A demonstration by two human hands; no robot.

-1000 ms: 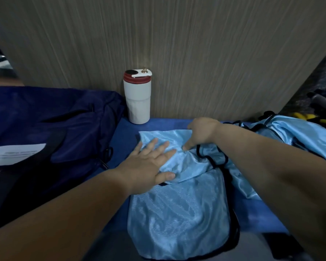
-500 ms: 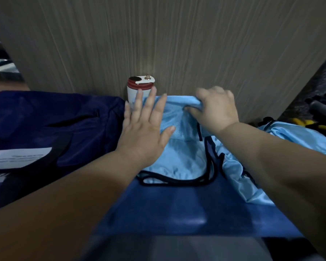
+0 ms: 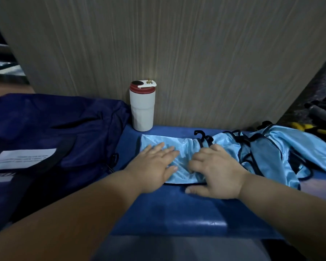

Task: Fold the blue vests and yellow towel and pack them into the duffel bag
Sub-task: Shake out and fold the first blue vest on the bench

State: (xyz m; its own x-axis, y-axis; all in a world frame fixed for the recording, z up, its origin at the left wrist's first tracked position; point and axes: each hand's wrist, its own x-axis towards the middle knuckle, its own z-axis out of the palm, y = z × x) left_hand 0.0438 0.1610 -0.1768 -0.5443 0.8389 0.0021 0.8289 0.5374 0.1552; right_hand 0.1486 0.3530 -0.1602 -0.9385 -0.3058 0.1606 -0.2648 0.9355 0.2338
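Observation:
A light blue vest (image 3: 183, 147) with black trim lies folded into a small rectangle on the blue surface (image 3: 169, 210). My left hand (image 3: 154, 166) presses flat on its left part with straight fingers. My right hand (image 3: 215, 170) rests on its right part, fingers bent down onto the cloth and thumb on the surface. A second light blue vest (image 3: 282, 147) lies crumpled to the right. The dark navy duffel bag (image 3: 51, 132) sits at the left. No yellow towel is in view.
A white tumbler (image 3: 142, 108) with a red lid stands against the wooden panel (image 3: 177, 53) just behind the folded vest. A white paper label (image 3: 21, 158) lies on the bag. Yellow-handled tools (image 3: 312, 129) lie at the far right edge.
The vest's near half was lifted up and folded away from me, then laid down. Both hands came down from the raised position and now press on the folded vest.

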